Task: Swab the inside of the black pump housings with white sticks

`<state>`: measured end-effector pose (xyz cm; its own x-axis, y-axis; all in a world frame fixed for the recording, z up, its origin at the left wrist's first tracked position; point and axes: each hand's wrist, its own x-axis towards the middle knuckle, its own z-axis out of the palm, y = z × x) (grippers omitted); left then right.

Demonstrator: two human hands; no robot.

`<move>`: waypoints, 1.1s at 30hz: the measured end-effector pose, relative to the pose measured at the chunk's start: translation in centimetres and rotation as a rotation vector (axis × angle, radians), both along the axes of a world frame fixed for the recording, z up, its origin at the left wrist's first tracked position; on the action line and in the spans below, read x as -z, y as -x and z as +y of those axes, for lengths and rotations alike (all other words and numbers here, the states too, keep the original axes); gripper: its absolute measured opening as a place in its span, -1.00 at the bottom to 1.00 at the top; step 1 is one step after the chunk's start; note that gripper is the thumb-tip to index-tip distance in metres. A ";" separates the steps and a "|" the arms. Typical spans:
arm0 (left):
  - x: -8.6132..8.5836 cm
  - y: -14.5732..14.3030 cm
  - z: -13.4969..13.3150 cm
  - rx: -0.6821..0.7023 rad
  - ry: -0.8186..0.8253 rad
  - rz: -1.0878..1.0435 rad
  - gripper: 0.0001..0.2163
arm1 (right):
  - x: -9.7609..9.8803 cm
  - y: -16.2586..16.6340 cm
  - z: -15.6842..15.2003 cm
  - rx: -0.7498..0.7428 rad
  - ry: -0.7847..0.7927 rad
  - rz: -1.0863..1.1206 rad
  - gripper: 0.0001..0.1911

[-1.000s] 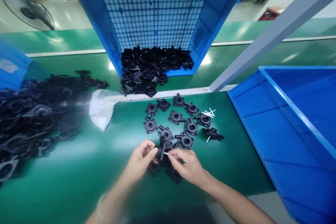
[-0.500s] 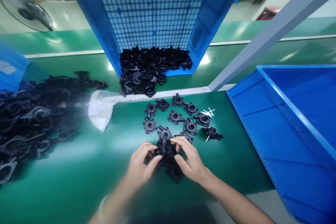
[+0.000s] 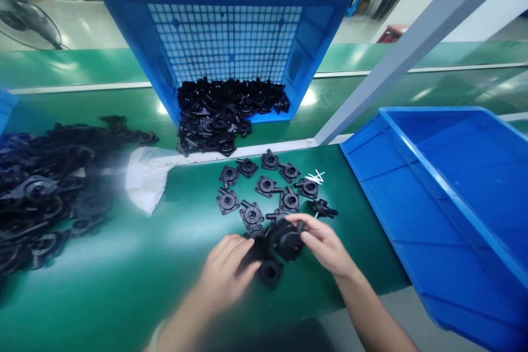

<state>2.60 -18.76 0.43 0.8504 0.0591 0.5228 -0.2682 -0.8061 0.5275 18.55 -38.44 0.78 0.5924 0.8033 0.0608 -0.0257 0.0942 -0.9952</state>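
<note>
Across the whole frame I see a green work mat (image 3: pixel 103 286), with a tilted blue mesh-bottomed plastic crate (image 3: pixel 231 38) at upper centre spilling a heap of black moulded plastic housings (image 3: pixel 226 113) from its mouth. A second, solid blue plastic bin (image 3: pixel 445 187) fills the right side, and a loose pile of black flanged plastic parts (image 3: pixel 45 187) darkens the left edge beside a crumpled white plastic bag (image 3: pixel 144 179). At centre I count a spread of small black square-flanged pump covers (image 3: pixel 264 190) lying flat, with thin white plastic pins (image 3: pixel 315 177) just to their right. Lower centre, my right hand (image 3: pixel 325 245) pinches a round black plastic housing (image 3: pixel 289 242) between thumb and curled fingers, closed on it just above the mat. My left hand (image 3: pixel 226 269) lies beside it, fingers loosely bent and together; whether it grips the dark part under its fingertips I cannot tell. Another black flanged cover (image 3: pixel 270 273) sits on the mat just below both hands.
</note>
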 end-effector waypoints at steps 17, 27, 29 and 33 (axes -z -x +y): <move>0.7 -0.3 0.0 -0.035 0.049 0.088 -0.76 | 2.7 -4.2 -6.4 0.520 0.335 -0.225 -0.36; 0.2 -0.4 0.8 -0.055 0.038 0.094 -0.78 | 2.9 -8.7 -9.0 0.638 0.624 -0.627 -0.59; 0.0 -0.3 1.1 -0.056 0.028 0.118 -0.77 | 2.3 -10.3 -8.3 0.718 0.679 -0.746 -0.61; -0.2 -0.3 1.6 -0.021 -0.012 0.248 -0.69 | 1.6 -13.8 -4.8 0.591 0.823 -0.908 -0.74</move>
